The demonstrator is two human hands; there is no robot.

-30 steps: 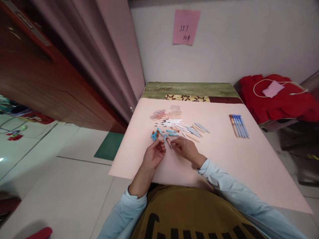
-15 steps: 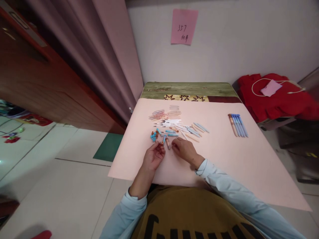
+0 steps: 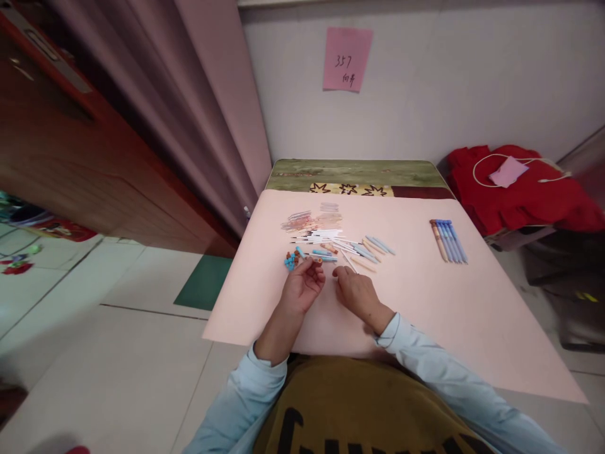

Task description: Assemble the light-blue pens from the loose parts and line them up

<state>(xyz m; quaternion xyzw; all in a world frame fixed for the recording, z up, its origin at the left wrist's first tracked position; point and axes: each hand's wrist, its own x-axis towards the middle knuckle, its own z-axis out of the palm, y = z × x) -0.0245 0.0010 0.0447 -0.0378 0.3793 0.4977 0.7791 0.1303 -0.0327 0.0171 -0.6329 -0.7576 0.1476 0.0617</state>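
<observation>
left hand [image 3: 305, 287] pinches tan piece [image 3: 318, 261] | right hand [image 3: 358, 291]: grip unclear | pink sheet [image 3: 435, 309] | pale wall [image 3: 416, 94]

The pink paper [image 3: 347, 47] on the wall [image 3: 425, 88] bears a handwritten "357" above small characters too unclear to read.

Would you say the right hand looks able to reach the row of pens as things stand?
Probably yes: between the right hand and the row of pens, only flat pink paper seems to lie.

The left fingers [image 3: 320, 277] pinch a small brown piece [image 3: 318, 261].
</observation>
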